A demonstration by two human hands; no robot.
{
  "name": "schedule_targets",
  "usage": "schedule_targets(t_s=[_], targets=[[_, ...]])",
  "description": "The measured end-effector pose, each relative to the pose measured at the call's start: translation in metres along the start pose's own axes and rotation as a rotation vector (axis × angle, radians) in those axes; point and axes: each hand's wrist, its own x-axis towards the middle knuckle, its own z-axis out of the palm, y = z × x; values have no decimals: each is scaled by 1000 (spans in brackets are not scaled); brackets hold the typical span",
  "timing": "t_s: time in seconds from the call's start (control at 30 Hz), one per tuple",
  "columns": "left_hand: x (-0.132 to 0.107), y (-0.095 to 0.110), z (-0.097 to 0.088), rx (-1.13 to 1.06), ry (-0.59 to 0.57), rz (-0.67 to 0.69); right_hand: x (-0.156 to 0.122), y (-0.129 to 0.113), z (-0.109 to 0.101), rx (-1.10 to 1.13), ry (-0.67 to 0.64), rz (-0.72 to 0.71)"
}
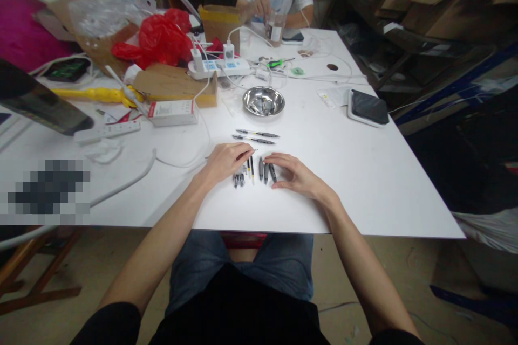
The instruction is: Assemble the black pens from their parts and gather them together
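Several small pen parts (254, 170) lie in a row on the white table (364, 172) near its front edge: dark barrels, thin refills and short metal tips. My left hand (225, 160) rests just left of them, fingers curled, pinching a thin refill between thumb and forefinger. On the right of the row, my right hand (294, 173) lies flat, its fingertips touching the dark barrels. Two assembled grey pens (256, 136) lie side by side a little farther from me.
A steel bowl (263, 101) stands beyond the pens. Power strips (220, 67), cables, cardboard boxes, a red bag (162, 38) and a white carton (172, 112) crowd the left. At right lies a black phone on a tray (368, 108). A person sits opposite, handling a small jar (275, 27).
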Motion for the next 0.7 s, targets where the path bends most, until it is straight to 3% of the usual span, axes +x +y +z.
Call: schedule_targets(t_s=[0.3,0.7], targets=[[0,-1,0,-2,17,11,-2,-3,-1,116,116,83],[-1,2,-1,3,21,7,2,-14,-1,155,509,140]])
